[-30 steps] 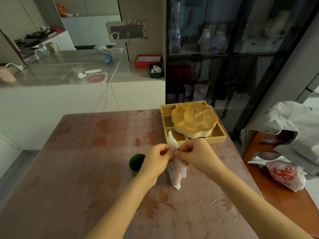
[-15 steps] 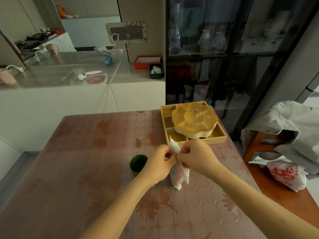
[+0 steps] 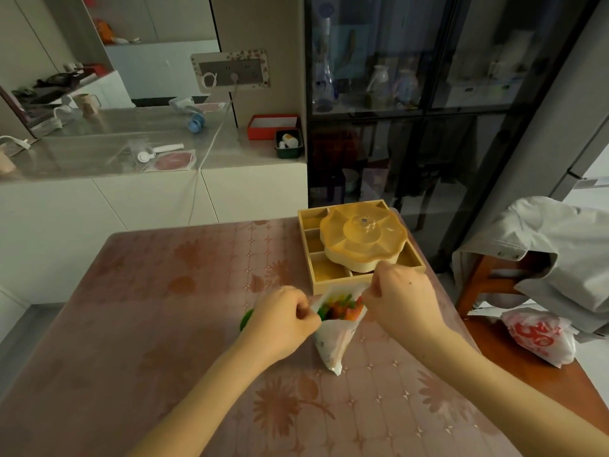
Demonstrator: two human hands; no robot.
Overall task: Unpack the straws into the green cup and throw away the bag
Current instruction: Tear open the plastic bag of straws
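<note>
A white plastic bag (image 3: 331, 344) stands upright on the table with its mouth pulled wide. Coloured straw ends (image 3: 341, 308), green, orange and red, show inside the opening. My left hand (image 3: 280, 319) pinches the left edge of the bag's mouth. My right hand (image 3: 400, 296) pinches the right edge. The green cup (image 3: 246, 319) stands just left of the bag; my left hand hides most of it, and only a sliver of its rim shows.
A yellow compartment tray (image 3: 326, 273) with a lidded flower-shaped dish stands at the table's far right, just behind the bag. A chair (image 3: 478, 282) with a grey jacket and a red-printed plastic bag (image 3: 540, 338) stands to the right. A white counter lies beyond the table.
Both hands have moved apart, pulling the bag's top open. The coloured straw ends inside have come into sight. My left hand now covers most of the green cup.
</note>
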